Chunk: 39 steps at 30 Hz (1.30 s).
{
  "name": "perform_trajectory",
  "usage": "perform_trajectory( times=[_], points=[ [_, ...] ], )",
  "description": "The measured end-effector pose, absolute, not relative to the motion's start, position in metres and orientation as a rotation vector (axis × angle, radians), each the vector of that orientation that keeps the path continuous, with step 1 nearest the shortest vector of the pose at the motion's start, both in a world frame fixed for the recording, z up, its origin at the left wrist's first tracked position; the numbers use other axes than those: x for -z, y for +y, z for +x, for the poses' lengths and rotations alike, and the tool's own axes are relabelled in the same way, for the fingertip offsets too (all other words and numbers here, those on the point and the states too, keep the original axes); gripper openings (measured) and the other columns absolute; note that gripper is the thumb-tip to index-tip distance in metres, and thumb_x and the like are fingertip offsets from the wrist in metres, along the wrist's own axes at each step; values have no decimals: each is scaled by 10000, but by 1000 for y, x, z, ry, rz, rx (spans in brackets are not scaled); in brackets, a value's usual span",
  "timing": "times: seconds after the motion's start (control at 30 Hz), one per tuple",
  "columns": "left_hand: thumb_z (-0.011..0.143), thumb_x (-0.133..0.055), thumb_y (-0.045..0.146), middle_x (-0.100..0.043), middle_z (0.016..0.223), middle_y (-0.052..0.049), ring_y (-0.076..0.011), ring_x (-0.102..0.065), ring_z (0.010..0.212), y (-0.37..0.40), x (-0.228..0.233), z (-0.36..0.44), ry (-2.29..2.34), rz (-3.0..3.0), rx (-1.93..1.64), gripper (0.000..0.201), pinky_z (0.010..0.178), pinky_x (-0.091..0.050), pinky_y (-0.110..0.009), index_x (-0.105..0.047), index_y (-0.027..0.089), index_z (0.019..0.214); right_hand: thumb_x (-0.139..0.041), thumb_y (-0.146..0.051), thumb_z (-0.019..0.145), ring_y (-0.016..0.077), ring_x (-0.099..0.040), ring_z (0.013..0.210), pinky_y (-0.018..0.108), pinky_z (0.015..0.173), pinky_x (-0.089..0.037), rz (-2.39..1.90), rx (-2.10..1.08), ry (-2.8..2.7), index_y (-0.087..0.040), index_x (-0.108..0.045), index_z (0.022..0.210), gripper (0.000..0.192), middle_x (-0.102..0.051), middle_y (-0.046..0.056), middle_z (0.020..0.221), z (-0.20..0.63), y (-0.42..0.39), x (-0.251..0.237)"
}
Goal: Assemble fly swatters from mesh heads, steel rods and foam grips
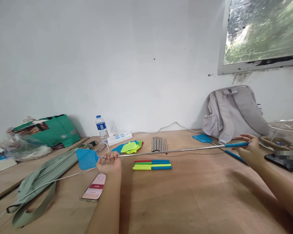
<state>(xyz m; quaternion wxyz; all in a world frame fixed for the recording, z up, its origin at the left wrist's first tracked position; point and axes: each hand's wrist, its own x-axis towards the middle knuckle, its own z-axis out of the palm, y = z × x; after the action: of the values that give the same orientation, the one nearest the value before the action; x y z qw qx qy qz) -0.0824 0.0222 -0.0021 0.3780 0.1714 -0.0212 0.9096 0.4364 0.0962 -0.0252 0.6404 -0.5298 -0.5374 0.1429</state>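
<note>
The left hand (109, 161) is clamped around the thin metal rod of a fly swatter (161, 151) just behind its blue mesh head (87, 159), while the right hand (251, 150) is closed on the blue grip (236, 145) at the other end, so the swatter hangs stretched out level above the tabletop (197, 195), running nearly from its left side to its right side. The rod looks telescopic, slim and shiny, drawn out long; the mesh head is a flat blue square, tilted a little. Pulled further, the sections could likely slip apart or the thin rod bend, since it is held only at its two ends. A sideways swing might knock the water bottle (102, 128) near the back edge or sweep the row of coloured handles (152, 164) lying just below the rod. A bundle of bare metal rods (158, 144) lies behind them, loose mesh heads (130, 147) in yellow-green and blue sit beside that, and a second blue swatter (217, 146) rests toward the right edge, in front of a grey backpack (231, 112).
</note>
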Motion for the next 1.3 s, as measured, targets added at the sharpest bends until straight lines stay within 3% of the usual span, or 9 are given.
perform_trajectory(
  times=[0.13,0.23,0.33,0.47,0.6,0.8,0.93,1.07,1.3],
  points=[
    [703,-285,333,-303,481,42,-73,-262,359,23,-1,-82,-40,329,-2361,176,374,-275,-222,-309,192,601,-701,-160,484,110,-537,547,256,482,-461,-881,-771,-1094,-258,-358,928,570,-542,7,886,432,92,21],
    [678,-290,364,-335,513,32,-81,-339,400,23,-6,-80,6,254,-2362,191,407,-337,-229,-328,184,624,-724,-156,460,91,-491,480,195,373,-395,-689,-957,-910,-210,-459,807,440,-566,-9,705,426,89,14],
    [649,-329,369,-405,566,7,-118,-457,504,23,-11,-78,68,309,-2350,197,503,-424,-275,-366,175,663,-698,-113,501,97,-502,498,184,383,-414,-596,-953,-714,-166,-501,708,291,-582,18,645,425,89,7],
    [628,-381,366,-545,802,-88,-226,-556,813,20,-14,-73,189,345,-2262,277,731,-449,-411,-442,152,794,-557,-24,628,86,-493,499,169,388,-413,-489,-888,-567,-149,-513,688,145,-575,20,623,429,89,2],
    [638,-386,392,-542,999,-154,-288,-495,1022,18,-12,-69,235,290,-2185,414,855,-378,-480,-461,126,946,-404,41,720,72,-463,445,162,367,-390,-470,-837,-490,-144,-500,676,213,-547,13,573,430,86,-2],
    [675,-355,459,-526,1101,-130,-278,-441,1106,14,-15,-68,198,360,-2168,488,940,-280,-497,-460,157,1043,-348,53,769,58,-438,414,150,360,-377,-506,-834,-429,-140,-487,631,274,-525,5,544,430,85,-3],
    [668,-292,477,-534,1114,-132,-273,-453,1104,12,-21,-69,176,358,-2233,530,941,-299,-477,-480,157,1047,-335,32,799,47,-421,403,140,363,-372,-489,-828,-411,-144,-481,621,290,-495,-18,527,440,85,-1],
    [726,-240,477,-550,1083,-143,-240,-510,1053,13,-18,-75,200,236,-2352,514,871,-409,-417,-503,134,1005,-328,-82,861,35,-370,362,133,343,-348,-424,-879,-411,-162,-462,623,284,-490,-25,532,446,84,0],
    [874,-149,426,-603,984,-107,-137,-544,1016,25,-12,-80,358,115,-2437,494,793,-485,-259,-551,151,795,-265,-236,885,30,-234,270,164,241,-184,-537,-993,-387,-171,-425,562,367,-401,-43,470,445,83,0]
  ],
)
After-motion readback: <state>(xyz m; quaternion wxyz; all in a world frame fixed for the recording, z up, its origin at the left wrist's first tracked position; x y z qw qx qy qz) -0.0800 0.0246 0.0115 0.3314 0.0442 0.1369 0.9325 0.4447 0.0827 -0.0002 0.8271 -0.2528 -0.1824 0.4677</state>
